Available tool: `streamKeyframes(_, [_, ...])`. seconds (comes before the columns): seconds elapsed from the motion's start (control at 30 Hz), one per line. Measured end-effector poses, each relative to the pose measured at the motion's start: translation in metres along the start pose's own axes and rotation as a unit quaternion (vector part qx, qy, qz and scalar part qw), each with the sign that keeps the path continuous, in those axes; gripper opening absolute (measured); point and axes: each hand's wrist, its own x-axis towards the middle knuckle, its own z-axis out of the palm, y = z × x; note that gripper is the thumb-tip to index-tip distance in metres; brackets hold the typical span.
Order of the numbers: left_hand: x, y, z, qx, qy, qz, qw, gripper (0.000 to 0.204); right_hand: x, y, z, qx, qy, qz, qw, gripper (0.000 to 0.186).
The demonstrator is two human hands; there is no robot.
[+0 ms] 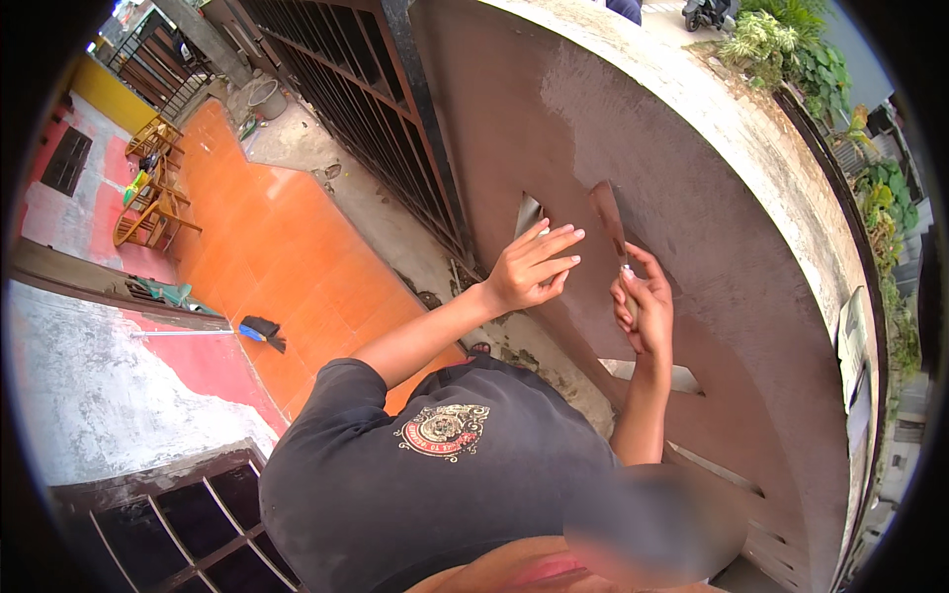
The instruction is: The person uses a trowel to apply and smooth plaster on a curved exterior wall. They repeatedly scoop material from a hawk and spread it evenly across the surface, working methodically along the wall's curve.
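My right hand [645, 308] is wrapped round the handle of a putty knife [608, 219]. Its blade points up in front of the wall and is smeared with brown. To the left, my left hand [534, 267] has its fingers bent and partly stretched out. By its thumb shows a grey metal blade [529, 213], apparently a second putty knife, whose handle is mostly hidden by the fingers. Both hands are close to a brown wall [692, 217], coated in patches of differing shade. Whether either blade touches the wall I cannot tell.
Narrow slots [647, 376] pierce the wall below my hands. A dark metal gate [346, 59] adjoins it on the left. Orange tiles [297, 267] cover the floor, with wooden chairs [153, 212], a broom [264, 332] and a bucket [267, 100] farther off. Plants [791, 49] grow beyond the wall's pale top.
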Motion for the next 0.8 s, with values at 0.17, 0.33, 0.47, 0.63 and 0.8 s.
streamKeyframes(0.17, [-0.022, 0.028, -0.003, 0.007, 0.010, -0.016, 1.000, 0.027, 0.054, 0.044, 0.043, 0.012, -0.122, 0.018, 0.992, 0.041])
streamKeyframes(0.33, [-0.086, 0.046, -0.045, 0.089, 0.036, -0.148, 0.984, 0.032, 0.038, 0.040, 0.003, 0.005, -0.153, 0.045, 0.987, 0.038])
streamKeyframes(0.47, [-0.133, 0.070, -0.059, 0.101, 0.067, -0.261, 0.958, 0.027, 0.044, 0.056, -0.006, -0.042, -0.110, 0.086, 0.989, 0.039])
streamKeyframes(0.63, [-0.149, 0.092, -0.049, -0.017, 0.158, -0.371, 0.915, 0.026, 0.030, 0.073, 0.034, -0.064, -0.166, 0.061, 0.982, 0.040])
streamKeyframes(0.8, [-0.165, 0.097, -0.070, -0.200, 0.245, -0.458, 0.831, 0.022, 0.001, 0.096, 0.122, -0.146, -0.252, -0.016, 0.957, 0.045])
